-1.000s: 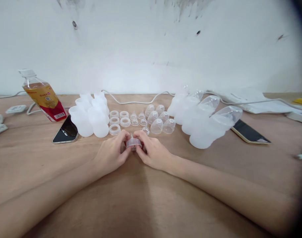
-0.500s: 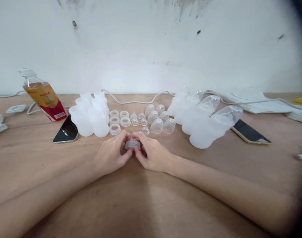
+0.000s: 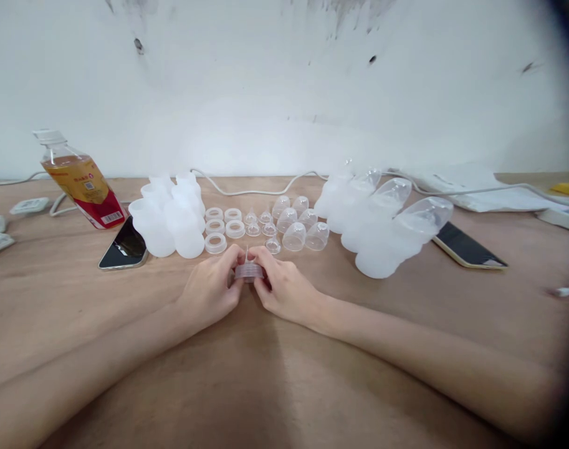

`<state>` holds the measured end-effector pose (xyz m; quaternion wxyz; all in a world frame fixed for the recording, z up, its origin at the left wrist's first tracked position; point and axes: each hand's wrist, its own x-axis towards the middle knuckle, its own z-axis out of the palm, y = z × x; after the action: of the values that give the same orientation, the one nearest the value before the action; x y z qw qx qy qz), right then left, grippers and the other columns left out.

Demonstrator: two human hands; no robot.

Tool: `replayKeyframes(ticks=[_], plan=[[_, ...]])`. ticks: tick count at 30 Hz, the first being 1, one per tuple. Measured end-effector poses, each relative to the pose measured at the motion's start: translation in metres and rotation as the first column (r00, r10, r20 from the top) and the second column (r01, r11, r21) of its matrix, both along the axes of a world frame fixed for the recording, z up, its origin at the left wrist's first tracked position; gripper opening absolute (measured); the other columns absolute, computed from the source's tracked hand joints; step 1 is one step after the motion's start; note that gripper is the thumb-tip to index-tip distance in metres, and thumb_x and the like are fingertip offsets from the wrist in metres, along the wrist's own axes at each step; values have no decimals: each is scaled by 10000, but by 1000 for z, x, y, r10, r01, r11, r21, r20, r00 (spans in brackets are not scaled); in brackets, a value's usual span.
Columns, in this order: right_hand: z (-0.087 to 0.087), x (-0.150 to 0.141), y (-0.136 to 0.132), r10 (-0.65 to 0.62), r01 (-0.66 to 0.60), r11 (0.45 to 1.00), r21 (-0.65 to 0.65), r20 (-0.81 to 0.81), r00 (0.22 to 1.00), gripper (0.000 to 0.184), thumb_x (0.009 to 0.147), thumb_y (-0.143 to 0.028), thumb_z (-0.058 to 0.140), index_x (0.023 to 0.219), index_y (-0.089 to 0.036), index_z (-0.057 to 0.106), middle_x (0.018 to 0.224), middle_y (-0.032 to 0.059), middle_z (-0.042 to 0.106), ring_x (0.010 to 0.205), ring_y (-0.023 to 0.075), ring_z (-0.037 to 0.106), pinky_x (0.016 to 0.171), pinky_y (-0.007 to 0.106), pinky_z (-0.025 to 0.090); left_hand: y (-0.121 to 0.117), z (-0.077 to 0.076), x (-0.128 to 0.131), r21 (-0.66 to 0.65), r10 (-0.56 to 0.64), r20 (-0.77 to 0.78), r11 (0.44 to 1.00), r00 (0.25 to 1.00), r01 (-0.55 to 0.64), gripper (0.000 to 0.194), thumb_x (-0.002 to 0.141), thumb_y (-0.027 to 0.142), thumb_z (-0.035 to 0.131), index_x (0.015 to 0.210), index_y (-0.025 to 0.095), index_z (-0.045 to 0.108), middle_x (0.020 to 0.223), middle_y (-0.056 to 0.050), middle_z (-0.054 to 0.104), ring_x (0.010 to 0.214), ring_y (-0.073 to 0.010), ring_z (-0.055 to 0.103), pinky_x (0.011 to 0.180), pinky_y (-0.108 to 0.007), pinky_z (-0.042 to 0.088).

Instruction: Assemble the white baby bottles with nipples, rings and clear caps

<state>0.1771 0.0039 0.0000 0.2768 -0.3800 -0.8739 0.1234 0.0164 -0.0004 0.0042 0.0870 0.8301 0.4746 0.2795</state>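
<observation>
Between my two hands is a clear ribbed bottle collar [image 3: 249, 272], with a nipple tip standing up out of it. My left hand [image 3: 215, 279] grips its left side with thumb and fingers. On its right side my right hand [image 3: 286, 284] does the same. Just beyond lie several loose screw rings [image 3: 215, 243] and, beside them, several clear silicone nipples [image 3: 273, 244]. Several clear domed caps [image 3: 294, 237] sit right of the nipples. Open white bottles [image 3: 189, 236] stand at the left, and capped white bottles [image 3: 380, 259] at the right.
A drink bottle [image 3: 85, 181] stands at the left behind a phone [image 3: 123, 248]. Another phone [image 3: 471, 245] lies right of the capped bottles. Along the wall runs a white cable [image 3: 265, 193]. White plastic bags [image 3: 471, 187] lie at the back right.
Both hands stay on the collar and nipple, which tilt slightly and level out. My fingers and thumbs shift a little around the rim. The other things stay where they were.
</observation>
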Motion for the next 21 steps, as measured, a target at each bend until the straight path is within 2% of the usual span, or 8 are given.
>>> replayKeyframes(ticks=[5, 11, 14, 21], plan=[[0, 4, 2, 13, -13, 1000, -4, 36, 999, 305, 762, -126, 389, 1060, -169, 342, 822, 41, 559, 641, 138, 511, 586, 254, 390, 0, -3, -3, -3, -21, -8, 1000, 1000, 21, 173, 728, 136, 424, 880, 208, 382, 664, 37, 519, 520, -110, 490, 492, -214, 352], [1, 5, 3, 32, -31, 999, -17, 47, 998, 327, 735, -94, 386, 1052, -165, 346, 905, 63, 553, 730, 156, 525, 637, 274, 408, -3, 5, -2, -27, -56, -51, 998, 997, 55, 131, 734, 161, 433, 852, 199, 392, 653, 32, 517, 522, -111, 488, 499, -216, 354], [0, 5, 3, 36, -36, 999, -11, 37, 999, 332, 735, -94, 385, 1057, -168, 345, 915, 66, 554, 749, 159, 528, 646, 276, 409, -3, 4, -2, -25, -53, -47, 998, 997, 52, 141, 726, 135, 422, 848, 202, 395, 654, 35, 517, 512, -106, 485, 494, -212, 354], [1, 2, 0, 0, 0, 1000, -8, 21, 1000, 325, 723, -78, 378, 1036, -160, 351, 831, 48, 567, 637, 134, 518, 575, 250, 384, 2, -8, -4, 99, -28, -44, 995, 999, 32, 188, 717, 123, 425, 880, 216, 405, 734, 19, 552, 640, -135, 545, 566, -235, 397]])
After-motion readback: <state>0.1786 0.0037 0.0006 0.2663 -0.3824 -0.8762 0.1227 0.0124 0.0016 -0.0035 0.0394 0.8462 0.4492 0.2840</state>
